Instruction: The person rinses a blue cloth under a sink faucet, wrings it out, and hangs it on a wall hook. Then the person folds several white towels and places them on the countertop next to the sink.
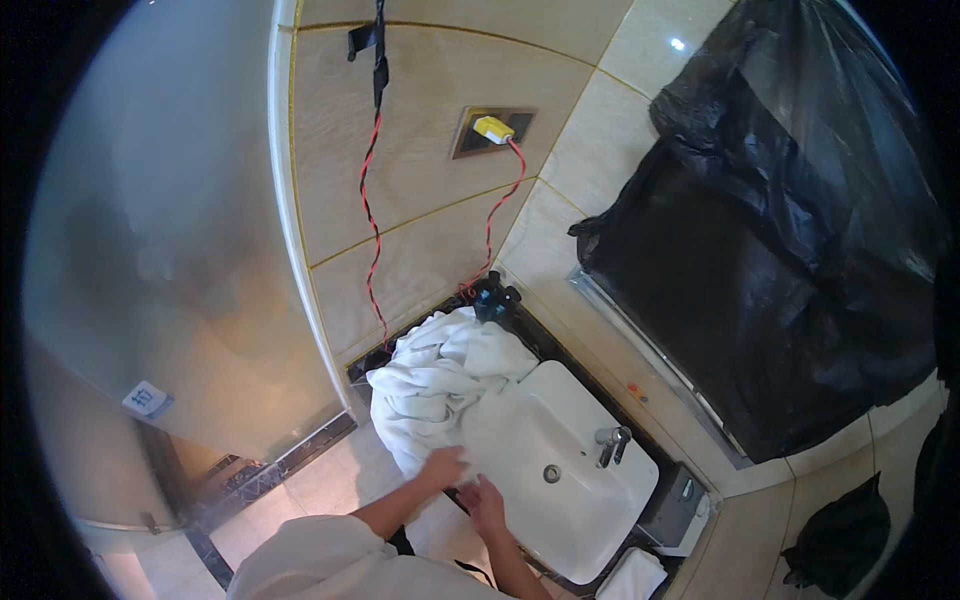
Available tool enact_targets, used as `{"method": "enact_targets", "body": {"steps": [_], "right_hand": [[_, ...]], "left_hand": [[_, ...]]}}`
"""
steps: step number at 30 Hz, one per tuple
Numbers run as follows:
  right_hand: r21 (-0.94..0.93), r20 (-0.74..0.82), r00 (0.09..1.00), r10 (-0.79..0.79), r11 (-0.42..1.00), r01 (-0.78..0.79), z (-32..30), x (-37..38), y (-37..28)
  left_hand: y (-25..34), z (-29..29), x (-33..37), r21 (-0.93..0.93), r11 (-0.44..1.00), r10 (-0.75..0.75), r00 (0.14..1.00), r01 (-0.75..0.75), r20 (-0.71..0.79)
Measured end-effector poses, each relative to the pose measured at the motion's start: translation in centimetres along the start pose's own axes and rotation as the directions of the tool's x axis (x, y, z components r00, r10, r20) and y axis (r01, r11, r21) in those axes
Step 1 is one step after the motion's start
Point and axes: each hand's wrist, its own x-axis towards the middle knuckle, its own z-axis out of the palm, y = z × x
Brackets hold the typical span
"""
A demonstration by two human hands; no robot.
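My left hand is beside the lower edge of a heap of white cloth. Motion smears its fingers, so I cannot make out their shape or whether they touch the fabric. Just to its right, my right hand is over the near rim of the white washbasin. Its thumb and fingers look loosely apart, with nothing visible in them. The cloth lies bunched on the dark counter and against the basin's left end. A chrome faucet stands at the basin's far right side.
Black plastic sheeting hangs over a metal-edged panel. Red-and-black twisted wires run down the wall, one from a yellow plug. A frosted glass panel stands left. A grey box and folded white cloth are right of the basin.
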Motion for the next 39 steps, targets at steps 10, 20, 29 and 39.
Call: {"method": "enact_targets", "body": {"steps": [10,20,29,39], "right_hand": [[0.208,0.204,0.947,-0.249,0.956,0.207,-3.7,3.8,-3.4],[0.352,-0.117,0.951,-0.286,0.883,0.309,0.1,-2.1,-8.2],[-0.497,-0.353,0.685,-0.638,0.748,0.441,-2.7,0.5,-4.2],[-0.212,-0.029,0.944,-0.329,0.925,0.316,-1.4,0.8,-5.7]], "left_hand": [[8.6,-6.0,0.2,-0.544,0.762,0.283,0.575,0.351,0.767],[0.1,-10.0,7.8,0.444,0.850,-0.162,0.942,0.285,-0.295],[2.9,-5.1,5.5,0.049,0.998,0.028,0.989,-0.035,0.143],[8.0,-3.5,4.0,-0.396,0.868,-0.006,0.805,0.299,0.594]]}}
